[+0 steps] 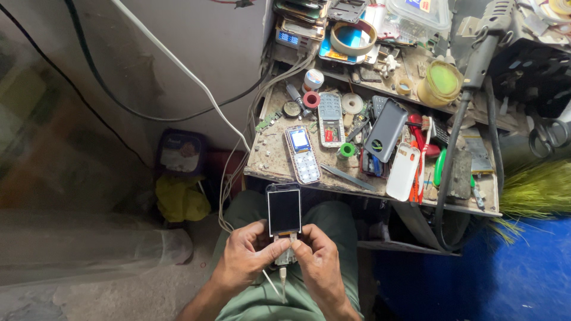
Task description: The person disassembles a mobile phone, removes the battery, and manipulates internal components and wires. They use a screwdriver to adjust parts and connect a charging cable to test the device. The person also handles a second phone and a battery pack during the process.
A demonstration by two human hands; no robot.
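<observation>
- Left hand and right hand together hold a phone board, dark screen up, over the lap, just below the desk edge.
- Fingers of both hands pinch the board's lower end.
- Keypad phone lies on the desk, above the board.
- White phone lies on the desk, right of the keypad phone.

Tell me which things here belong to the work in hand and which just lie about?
In hand:
- opened phone with dark screen, held by left hand and right hand
- white cable hanging below it

Lying about:
- keypad phone
- grey phone cover
- white phone cover
- tape roll
- workbench
</observation>
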